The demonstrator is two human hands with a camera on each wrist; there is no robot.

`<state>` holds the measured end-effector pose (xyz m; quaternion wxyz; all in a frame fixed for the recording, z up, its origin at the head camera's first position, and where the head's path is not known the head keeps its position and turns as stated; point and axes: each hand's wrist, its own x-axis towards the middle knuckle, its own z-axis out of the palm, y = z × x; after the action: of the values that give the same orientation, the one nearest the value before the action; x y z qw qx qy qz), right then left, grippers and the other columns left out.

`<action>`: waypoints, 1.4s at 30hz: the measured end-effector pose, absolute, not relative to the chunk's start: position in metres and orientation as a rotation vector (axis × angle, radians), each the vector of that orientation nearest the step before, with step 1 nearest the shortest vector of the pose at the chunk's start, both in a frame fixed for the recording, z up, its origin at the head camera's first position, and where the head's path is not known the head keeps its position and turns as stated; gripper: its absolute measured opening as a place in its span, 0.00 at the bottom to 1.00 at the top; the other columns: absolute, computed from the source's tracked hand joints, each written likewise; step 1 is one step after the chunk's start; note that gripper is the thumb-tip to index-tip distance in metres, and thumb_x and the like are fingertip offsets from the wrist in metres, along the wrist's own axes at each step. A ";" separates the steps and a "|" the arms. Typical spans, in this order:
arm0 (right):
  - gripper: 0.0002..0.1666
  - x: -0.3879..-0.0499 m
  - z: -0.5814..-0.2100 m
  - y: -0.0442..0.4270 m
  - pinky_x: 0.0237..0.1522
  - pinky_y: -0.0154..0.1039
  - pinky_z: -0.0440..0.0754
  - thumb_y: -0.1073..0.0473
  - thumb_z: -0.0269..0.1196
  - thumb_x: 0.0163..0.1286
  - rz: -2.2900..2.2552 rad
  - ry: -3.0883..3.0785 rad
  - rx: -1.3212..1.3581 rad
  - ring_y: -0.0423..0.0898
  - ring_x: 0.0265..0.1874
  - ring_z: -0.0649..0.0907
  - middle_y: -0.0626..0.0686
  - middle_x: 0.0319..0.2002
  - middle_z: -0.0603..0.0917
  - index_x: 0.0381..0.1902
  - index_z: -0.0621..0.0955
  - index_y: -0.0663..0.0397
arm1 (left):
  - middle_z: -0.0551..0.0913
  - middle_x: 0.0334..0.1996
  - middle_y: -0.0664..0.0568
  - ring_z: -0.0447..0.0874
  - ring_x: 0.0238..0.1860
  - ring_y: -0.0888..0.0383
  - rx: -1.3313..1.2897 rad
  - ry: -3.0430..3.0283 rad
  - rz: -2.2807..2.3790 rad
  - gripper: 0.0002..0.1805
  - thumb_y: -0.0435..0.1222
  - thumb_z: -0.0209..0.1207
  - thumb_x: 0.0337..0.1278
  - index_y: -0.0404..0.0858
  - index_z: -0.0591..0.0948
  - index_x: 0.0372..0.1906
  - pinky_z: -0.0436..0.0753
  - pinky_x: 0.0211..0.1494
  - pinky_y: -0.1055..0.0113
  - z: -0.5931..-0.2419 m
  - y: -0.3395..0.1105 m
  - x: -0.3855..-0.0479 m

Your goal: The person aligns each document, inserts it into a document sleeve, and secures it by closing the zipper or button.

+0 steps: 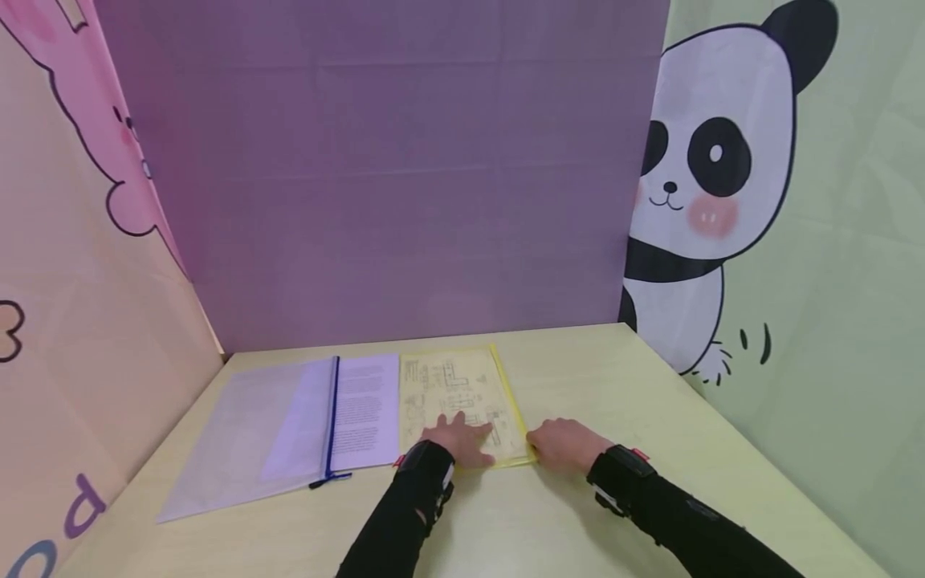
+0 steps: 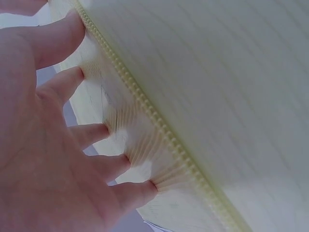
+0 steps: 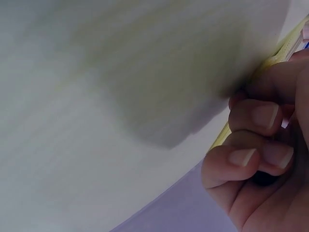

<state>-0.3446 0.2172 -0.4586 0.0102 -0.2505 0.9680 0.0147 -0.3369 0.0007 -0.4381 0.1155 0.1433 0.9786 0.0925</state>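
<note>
A yellow-edged clear zip pouch [image 1: 426, 397] with a printed drawing sheet inside lies flat on the table. My left hand [image 1: 459, 443], fingers spread, presses on its near part; in the left wrist view the fingertips of that hand [image 2: 63, 145] wrinkle the film beside the ribbed yellow zip [image 2: 159, 123]. At the pouch's near right corner is my right hand [image 1: 567, 444]. The right wrist view has this hand [image 3: 260, 145] with curled fingers, pinching the yellow edge [image 3: 285, 48]; whether it holds a zip pull is hidden.
Left of the pouch lies a printed white sheet [image 1: 367, 409], partly under a larger clear pouch [image 1: 224, 441] with a dark blue zip [image 1: 333, 417]. The table [image 1: 621, 385] meets a purple backdrop [image 1: 383, 177] behind and patterned cloths at both sides.
</note>
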 end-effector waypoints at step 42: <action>0.09 -0.333 -0.426 0.202 0.30 0.45 0.73 0.63 0.62 0.64 -0.021 3.059 -0.672 0.46 0.24 0.71 0.47 0.24 0.73 0.24 0.76 0.50 | 0.63 0.76 0.44 0.57 0.76 0.38 0.449 2.859 0.323 0.35 0.60 0.61 0.62 0.62 0.71 0.74 0.62 0.71 0.36 -0.440 -0.003 -0.339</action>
<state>-0.3326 0.2024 -0.4260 0.0046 -0.2146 0.9767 -0.0066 -0.3389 -0.0027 -0.4400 0.1146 0.1530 0.9754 0.1101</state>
